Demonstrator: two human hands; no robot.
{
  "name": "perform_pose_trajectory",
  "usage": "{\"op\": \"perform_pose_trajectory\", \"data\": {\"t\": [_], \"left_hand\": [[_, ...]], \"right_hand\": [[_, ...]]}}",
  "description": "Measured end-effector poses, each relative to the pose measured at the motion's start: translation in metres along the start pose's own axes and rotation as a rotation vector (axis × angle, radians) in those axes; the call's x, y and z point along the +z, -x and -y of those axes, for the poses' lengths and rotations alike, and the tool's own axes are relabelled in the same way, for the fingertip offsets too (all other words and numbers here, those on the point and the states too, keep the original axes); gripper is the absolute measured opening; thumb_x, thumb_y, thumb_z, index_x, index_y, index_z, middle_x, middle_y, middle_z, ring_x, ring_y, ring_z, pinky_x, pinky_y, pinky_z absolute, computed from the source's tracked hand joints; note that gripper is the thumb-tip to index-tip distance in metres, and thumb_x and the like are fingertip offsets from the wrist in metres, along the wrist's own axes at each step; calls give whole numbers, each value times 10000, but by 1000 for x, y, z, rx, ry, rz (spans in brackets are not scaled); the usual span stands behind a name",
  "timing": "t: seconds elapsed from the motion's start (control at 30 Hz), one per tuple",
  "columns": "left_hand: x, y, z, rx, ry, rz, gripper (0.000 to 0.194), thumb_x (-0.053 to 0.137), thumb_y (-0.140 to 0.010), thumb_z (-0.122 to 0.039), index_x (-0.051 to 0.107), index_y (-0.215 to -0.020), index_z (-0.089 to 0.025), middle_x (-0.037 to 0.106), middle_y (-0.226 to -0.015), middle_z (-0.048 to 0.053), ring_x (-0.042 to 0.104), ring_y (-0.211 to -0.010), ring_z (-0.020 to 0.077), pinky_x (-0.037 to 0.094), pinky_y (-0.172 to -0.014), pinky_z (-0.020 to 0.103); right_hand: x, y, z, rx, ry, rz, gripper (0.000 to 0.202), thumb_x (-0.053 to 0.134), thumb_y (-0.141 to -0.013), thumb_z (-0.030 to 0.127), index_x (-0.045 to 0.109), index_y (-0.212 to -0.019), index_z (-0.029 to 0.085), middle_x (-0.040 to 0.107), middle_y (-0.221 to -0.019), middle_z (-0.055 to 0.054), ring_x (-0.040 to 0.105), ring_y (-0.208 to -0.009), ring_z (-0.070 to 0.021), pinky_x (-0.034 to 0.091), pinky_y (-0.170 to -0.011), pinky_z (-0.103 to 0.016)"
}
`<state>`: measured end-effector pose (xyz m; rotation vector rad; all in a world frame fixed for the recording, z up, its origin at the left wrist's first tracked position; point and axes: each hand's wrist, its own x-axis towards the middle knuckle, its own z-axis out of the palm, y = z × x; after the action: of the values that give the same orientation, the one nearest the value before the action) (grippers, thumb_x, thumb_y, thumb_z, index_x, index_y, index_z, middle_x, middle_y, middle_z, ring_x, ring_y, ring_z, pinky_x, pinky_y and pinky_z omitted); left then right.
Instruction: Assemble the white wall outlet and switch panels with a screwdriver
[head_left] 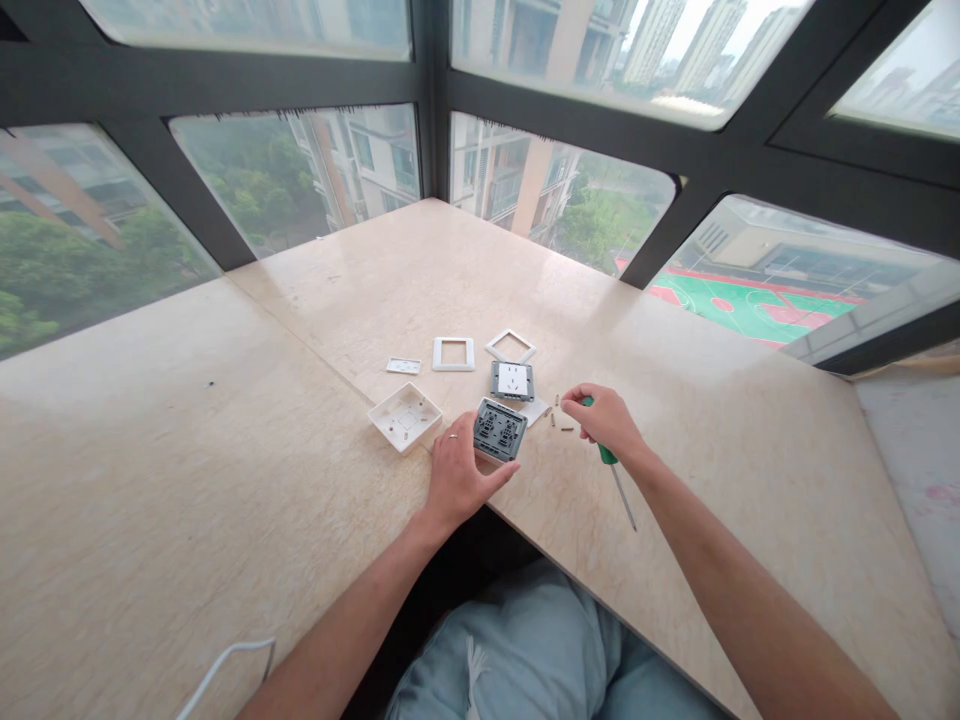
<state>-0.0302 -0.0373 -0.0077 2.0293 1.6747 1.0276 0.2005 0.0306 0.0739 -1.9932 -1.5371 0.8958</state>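
Note:
My left hand (459, 475) grips a white socket box with a dark grey socket module (499, 430) seated in it, at the counter's near edge. Tucked in my right hand (606, 420) is a screwdriver (607, 455) with a green handle, its metal shaft pointing back toward me. The thumb and forefinger of that hand are pinched together; whether a screw is between them I cannot tell. Several small screws (567, 429) lie just left of those fingertips. Behind the held box rests a second socket module (513, 380), its white face up.
An open white back box (405, 417) stands left of my left hand. Beyond it lie a small white plate (403, 366), a square white frame (454, 354) and another frame (511, 346). A white cable (225, 655) is at lower left. Windows border the stone counter (187, 480).

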Motion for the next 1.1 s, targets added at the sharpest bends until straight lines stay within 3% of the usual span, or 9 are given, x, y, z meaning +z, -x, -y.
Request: {"op": "perform_pose_trajectory", "data": {"t": [0.23,0.43,0.73,1.0,1.1], "left_hand": [[0,0,2,9,-12,0,886,782,-765,-573,361,-1450,-201,575,-1411,183,564,-1302,372,444,-1074,539],[0,0,4,23,-50,6,900,771,-764,-596,367,-1456,-185,572,-1417,194,562,-1310,381,455,-1073,541],[0,-2,3,-1,-100,2,844,752,-780,-554,390,-1444,-180,572,-1415,197,559,-1320,376,466,-1067,545],[1,-4,-7,-25,-125,-15,769,731,-748,-388,400,-1417,-206,572,-1404,177,566,-1305,374,475,-1053,549],[2,-8,-15,-77,-155,-19,734,727,-753,-400,416,-1384,-192,561,-1406,194,549,-1321,382,458,-1063,556]], "right_hand": [[-15,31,-41,129,-373,86,215,704,-713,369,649,-762,167,708,-741,-39,452,-369,-52,357,-308,-183],[-21,41,-78,219,-618,-16,308,728,-623,442,566,-702,192,564,-611,37,409,-390,-55,323,-317,-183],[-5,45,-84,182,-737,-133,289,720,-645,425,572,-754,202,563,-603,56,469,-397,-75,340,-318,-181],[-9,50,-89,141,-795,-158,265,713,-666,416,571,-733,203,574,-591,51,472,-391,-75,347,-317,-182],[-8,50,-89,132,-806,-171,263,711,-669,413,570,-738,202,573,-587,52,473,-389,-78,350,-316,-184]]}}
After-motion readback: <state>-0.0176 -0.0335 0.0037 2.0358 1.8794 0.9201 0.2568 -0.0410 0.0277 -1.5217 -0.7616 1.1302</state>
